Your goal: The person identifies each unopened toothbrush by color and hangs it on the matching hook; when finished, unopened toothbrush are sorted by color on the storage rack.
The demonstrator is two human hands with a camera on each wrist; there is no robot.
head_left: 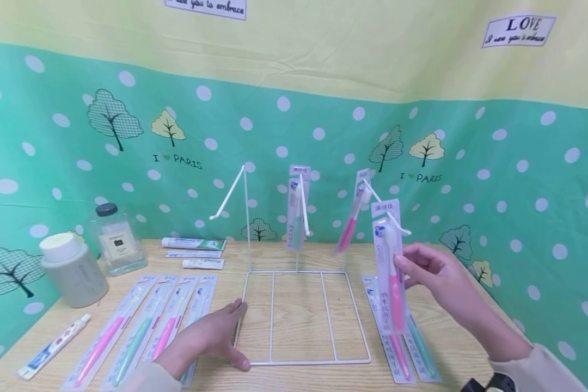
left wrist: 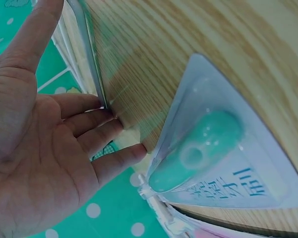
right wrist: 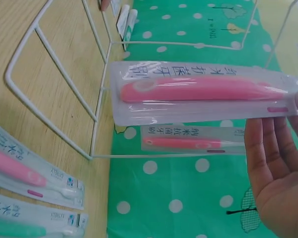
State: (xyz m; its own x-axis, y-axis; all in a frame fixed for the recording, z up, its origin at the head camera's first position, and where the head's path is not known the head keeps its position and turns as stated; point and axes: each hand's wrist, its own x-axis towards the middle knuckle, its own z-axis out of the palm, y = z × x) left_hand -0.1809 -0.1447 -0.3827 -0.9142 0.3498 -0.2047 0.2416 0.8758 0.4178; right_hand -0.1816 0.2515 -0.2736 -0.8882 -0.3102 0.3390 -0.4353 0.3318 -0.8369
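Observation:
My right hand (head_left: 438,275) pinches a packaged pink toothbrush (head_left: 386,256) by its side, between thumb and fingers. The pack hangs upright in front of the table, its top overlapping the tip of the right hook (head_left: 398,224) of a white wire rack (head_left: 308,363). Behind it on that hook, another packaged pink toothbrush (head_left: 350,226) hangs tilted. A packaged green toothbrush (head_left: 293,212) hangs at the middle hook, while the left hook (head_left: 227,193) is bare. My left hand (head_left: 215,332) rests at the rack base's left side, fingers extended along the wire and thumb at the front corner.
Several packaged toothbrushes (head_left: 105,348) lie in a row on the left; two more packs (head_left: 397,356) lie right of the rack. Toothpaste tubes (head_left: 193,244) lie at the back, another tube (head_left: 54,348) at front left. A grey bottle (head_left: 78,277) and a glass bottle (head_left: 120,245) stand nearby.

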